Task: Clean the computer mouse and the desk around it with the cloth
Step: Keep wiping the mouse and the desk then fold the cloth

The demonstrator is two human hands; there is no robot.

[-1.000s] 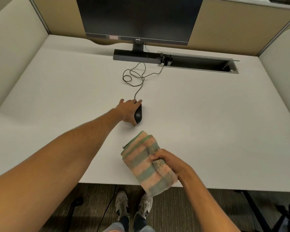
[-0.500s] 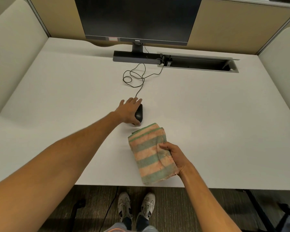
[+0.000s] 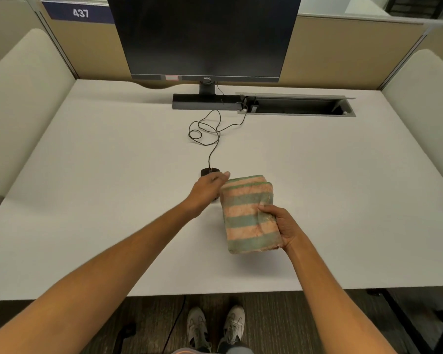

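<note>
At frame centre, the left hand is covering the mouse, fingers curled loosely over it; whether they are gripping it cannot be told. The mouse's long axis is running up the frame, its cable looping toward the monitor. Just right, touching that hand, the right hand is clutching the folded cloth above the desk, nothing blocking.
</note>
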